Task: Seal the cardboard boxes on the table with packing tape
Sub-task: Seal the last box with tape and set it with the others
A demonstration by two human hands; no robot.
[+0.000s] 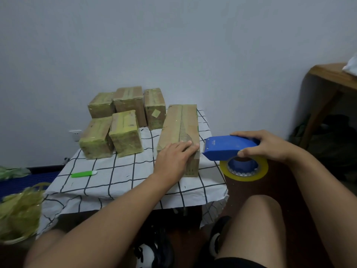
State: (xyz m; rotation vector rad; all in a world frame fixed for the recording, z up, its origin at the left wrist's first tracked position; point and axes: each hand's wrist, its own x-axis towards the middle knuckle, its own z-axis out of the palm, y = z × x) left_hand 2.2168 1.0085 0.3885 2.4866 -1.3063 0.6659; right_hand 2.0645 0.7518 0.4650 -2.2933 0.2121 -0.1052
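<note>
While the left hand point(174, 154) presses flat on the long box point(179, 132), the right hand point(264, 146) grips the tape dispenser point(228, 149) just beside its near end, so taping of this box appears in hand and next requires laying tape along the seam.

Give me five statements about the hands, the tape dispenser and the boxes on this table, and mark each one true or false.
1. The right hand grips the blue tape dispenser. True.
2. The left hand lies flat on the near end of the long box. True.
3. The green pen rests on top of the long box. False: it lies on the checked tablecloth, to the left of that box.
4. The roll of tape on the dispenser is yellow. True.
5. The five smaller boxes are stacked on the floor. False: they stand grouped at the back left of the table, near the wall.
</note>
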